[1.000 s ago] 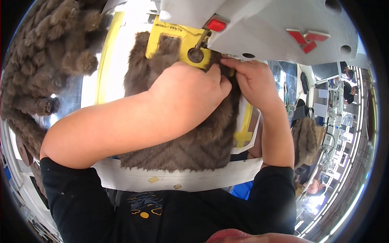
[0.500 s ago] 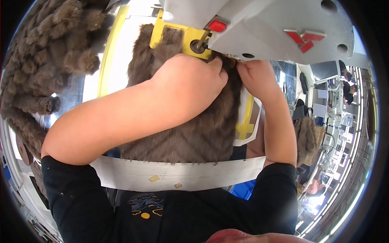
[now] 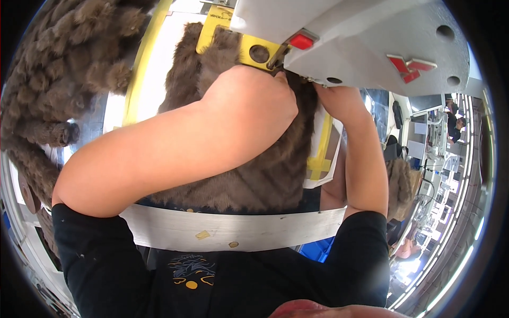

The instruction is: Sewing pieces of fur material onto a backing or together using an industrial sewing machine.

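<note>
A brown fur piece (image 3: pixel 249 183) lies under my hands and runs up to the head of a grey sewing machine (image 3: pixel 366 42). My left hand (image 3: pixel 254 108) is closed, with its back toward me and its bent fingers on the fur just below the machine's yellow plate (image 3: pixel 249 45). On the other side of the machine's working end, my right hand (image 3: pixel 342 103) is curled at the fur's right edge; the machine head covers its fingertips. A metal lever (image 3: pixel 278 56) stands by the round hole in the yellow plate.
A heap of brown fur (image 3: pixel 69 58) fills the left side. A white board edge (image 3: pixel 222 228) runs between my body and the fur. Yellow tape (image 3: pixel 143 69) lines the table. More fur (image 3: pixel 400 185) sits right, with distant people beyond.
The fur piece has slid slightly away from me, baring a dark strip behind the board edge. Less of my right hand's fingers shows now. The machine head appears shifted a little right.
</note>
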